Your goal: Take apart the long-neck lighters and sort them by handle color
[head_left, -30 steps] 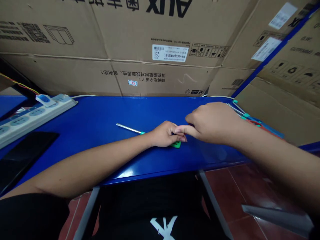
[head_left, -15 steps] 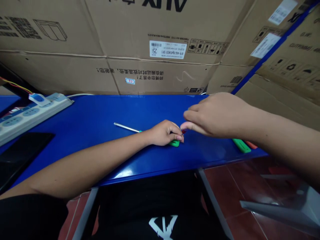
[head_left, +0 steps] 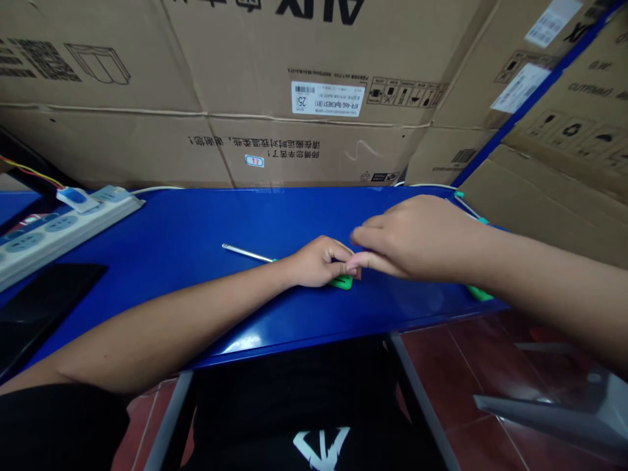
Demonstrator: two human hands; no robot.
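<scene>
Over the middle of the blue table, my left hand [head_left: 321, 263] is closed, its thumb and index finger pinched together; what they hold is hidden. Beneath it lies a green piece with a dark slot [head_left: 342, 282]. A slim metal shaft [head_left: 248, 253] with a bit of green at its near end sticks out left of my wrist; whether it joins the green piece is covered. My right hand [head_left: 409, 239] comes from the right, fingers curled, thumb tip meeting my left fingertips. Anything in its grip is out of sight.
A white power strip [head_left: 69, 219] with a plug stands at the left, above a black flat device [head_left: 44, 307]. Cardboard [head_left: 275, 147] walls the back and right. Another green piece [head_left: 478, 292] lies partly under my right forearm, and a thin shaft [head_left: 468, 207] with green ends lies behind it.
My right hand has shifted slightly left and down onto my left fingertips. The small red thing seen between the hands is now hidden. My left hand stays nearly still.
</scene>
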